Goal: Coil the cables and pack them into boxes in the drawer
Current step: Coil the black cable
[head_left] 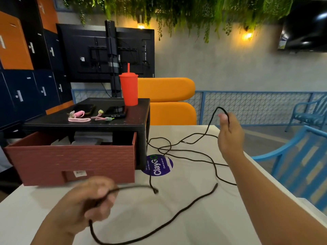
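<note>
The left hand (92, 200), low in front of the open red drawer (70, 156), has its fingers curled round a part of the black cable (200, 198). The right hand (230, 135) is held up, well apart from it, and pinches a loop of black cable. The rest lies in loose bends on the white table (194, 230) beside the drawer.

You have a red tumbler (128, 91) with a straw standing upright just behind two dark phones (115, 111). On the white surface (177, 218) lies a round purple sticker (158, 166). Beyond it you see an orange seat (166, 89), a black monitor's back (85, 55), and blue chairs (300, 165) to your right.
</note>
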{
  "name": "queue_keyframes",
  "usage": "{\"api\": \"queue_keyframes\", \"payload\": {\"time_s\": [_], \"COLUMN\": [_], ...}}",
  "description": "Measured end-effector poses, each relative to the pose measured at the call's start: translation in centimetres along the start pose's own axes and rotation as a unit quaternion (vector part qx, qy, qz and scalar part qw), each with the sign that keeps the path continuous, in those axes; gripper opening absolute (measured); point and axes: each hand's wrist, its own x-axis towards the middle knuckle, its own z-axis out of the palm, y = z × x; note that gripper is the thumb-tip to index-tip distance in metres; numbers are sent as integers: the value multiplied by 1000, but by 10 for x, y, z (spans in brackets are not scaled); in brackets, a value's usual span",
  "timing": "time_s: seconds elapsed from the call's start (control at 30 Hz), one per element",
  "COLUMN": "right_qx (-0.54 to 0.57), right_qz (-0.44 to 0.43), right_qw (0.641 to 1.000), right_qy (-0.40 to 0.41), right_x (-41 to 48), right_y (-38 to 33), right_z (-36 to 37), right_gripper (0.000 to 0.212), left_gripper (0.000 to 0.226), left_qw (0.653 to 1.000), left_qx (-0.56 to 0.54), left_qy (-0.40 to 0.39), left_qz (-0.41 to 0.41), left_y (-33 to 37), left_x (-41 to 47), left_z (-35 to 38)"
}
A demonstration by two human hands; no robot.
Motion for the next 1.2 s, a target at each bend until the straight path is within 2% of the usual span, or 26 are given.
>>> {"api": "queue_keyframes", "payload": {"time_s": [0.03,0.1,0.2,0.27,0.3,0.37,0.43,0.47,0.5,0.57,0.63,0.7,0.77,0.83,0.87,0.93,1.0,1.03,1.1,1.17,1.2], "right_qx": [-16,-112,-312,-384,-418,-482,-504,-493,-476,-458,-468,-479,-487,-483,-461,-337,-149,-67,64,138,147], "right_qz": [0,34,147,222,227,132,41,52,91,159,163,133,109,98,99,130,192,216,265,299,305], "right_qw": [1000,991,928,877,858,845,833,832,830,818,812,817,821,825,840,904,957,966,958,942,939], "right_qy": [-19,-70,-145,-187,-193,-193,-223,-249,-275,-309,-309,-292,-279,-275,-269,-227,-158,-126,-88,-70,-61], "right_x": [8,22,24,10,1,-15,-26,-29,-32,-37,-37,-37,-40,-47,-51,-61,-73,-79,-86,-90,-92], "right_y": [4,25,67,84,88,98,109,114,119,126,128,129,127,124,121,114,104,98,89,81,79], "right_z": [4,12,13,7,3,-3,-5,-5,-3,-1,-3,-5,-5,-4,-3,-3,-7,-10,-18,-27,-31], "right_gripper": [29,32,31,51,63,70,70,68,63,49,40,32,25,27,32,46,55,58,58,54,54], "left_gripper": [26,25,20,19,22,25,17,10,12,21,19,31,36,32,34,36,38,39,39,31,32], "left_qw": [993,939,851,807,784,738,688,659,635,564,487,473,503,503,532,589,608,605,574,560,566], "left_qx": [94,267,391,446,469,505,519,531,548,589,655,691,677,709,707,692,685,682,701,712,707], "left_qy": [37,113,152,165,176,202,254,276,290,326,308,311,389,404,400,388,388,397,403,405,405], "left_qz": [-54,-182,-315,-350,-366,-399,-439,-456,-461,-479,-489,-450,-370,-285,-240,-154,-106,-102,-124,-124,-123], "left_y": [1,2,5,8,11,16,18,16,13,11,12,11,3,-6,-15,-36,-59,-69,-84,-87,-87], "left_x": [-1,-2,7,7,5,1,-3,-8,-15,-29,-32,-27,-22,-7,3,24,42,47,55,59,60], "left_z": [2,6,21,25,27,27,22,19,13,0,-4,-5,-14,-14,-15,-16,-13,-15,-19,-21,-20]}}
